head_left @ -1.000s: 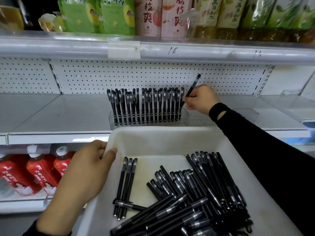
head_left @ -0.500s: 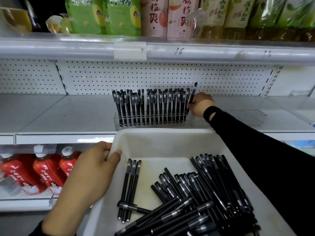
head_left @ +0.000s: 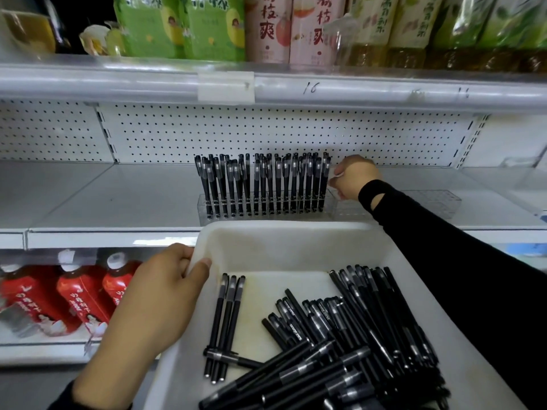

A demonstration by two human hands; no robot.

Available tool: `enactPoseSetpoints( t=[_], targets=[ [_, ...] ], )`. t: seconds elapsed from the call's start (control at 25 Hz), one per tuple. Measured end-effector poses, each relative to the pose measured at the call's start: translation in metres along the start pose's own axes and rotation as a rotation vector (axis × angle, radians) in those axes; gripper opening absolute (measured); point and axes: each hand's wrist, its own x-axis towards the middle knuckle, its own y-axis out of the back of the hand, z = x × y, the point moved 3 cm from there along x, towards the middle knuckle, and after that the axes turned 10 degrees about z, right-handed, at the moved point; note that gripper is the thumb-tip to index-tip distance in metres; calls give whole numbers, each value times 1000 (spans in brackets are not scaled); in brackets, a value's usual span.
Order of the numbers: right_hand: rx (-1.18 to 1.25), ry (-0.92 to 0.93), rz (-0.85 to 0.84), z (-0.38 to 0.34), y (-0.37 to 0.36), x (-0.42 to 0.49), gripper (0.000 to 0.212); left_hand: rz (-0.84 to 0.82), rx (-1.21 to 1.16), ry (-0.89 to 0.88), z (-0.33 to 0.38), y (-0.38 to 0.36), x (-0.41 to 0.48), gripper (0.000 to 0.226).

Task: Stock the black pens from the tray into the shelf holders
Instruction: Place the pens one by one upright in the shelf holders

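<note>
While the loose black pens (head_left: 340, 329) lie piled across the right and near part of the white tray (head_left: 296, 232), three of them lie side by side toward its left, with one more laid across their near ends. I see a further row of pens (head_left: 263, 182) standing upright, caps up, in a clear holder (head_left: 202, 207) on the shelf (head_left: 103, 199), just behind the tray's far rim.

Hand states, as I see them:

1. My right hand (head_left: 355, 176) is at the right end of the upright row. Its fingers are curled and its fingertips are against the last pen. I cannot tell whether they pinch that pen or only touch it.
2. My left hand (head_left: 165, 288) grasps the tray at its far-left corner. The thumb lies over the rim on the inside and the fingers wrap the outside.

A black sleeve (head_left: 444, 247) runs from the right hand back over the tray's right side. A second clear holder (head_left: 438, 199) sits on the same shelf, further right of the right hand. A white pegboard (head_left: 266, 134) forms the back wall behind the pens. Drink bottles (head_left: 207, 25) stand on the shelf above. Red bottles (head_left: 80, 294) lie on the lower shelf, left of the tray.
</note>
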Motion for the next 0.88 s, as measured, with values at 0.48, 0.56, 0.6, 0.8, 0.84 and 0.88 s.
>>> enactPoseSetpoints(
  t=[0.48,0.56,0.6,0.8,0.84,0.88],
  targets=[
    [-10,1006,-643,-121,-4,-197,22,30,-8,-10,-1,8,-5,11],
    [-38,1030,-682,-126,-26,-209,24,39,-7,-16,-2,9,-5,11],
    [-60,1032,-685,-128,-34,-214,23,44,-7,-18,-2,10,-5,11],
    [-173,932,-545,-130,-44,-215,21,47,3,-26,-4,11,-5,11],
    [-192,873,-528,-128,-45,-212,20,48,8,-28,-4,12,-5,12],
    [-202,808,-524,-126,-46,-210,20,49,9,-28,-4,12,-5,12]
  ],
)
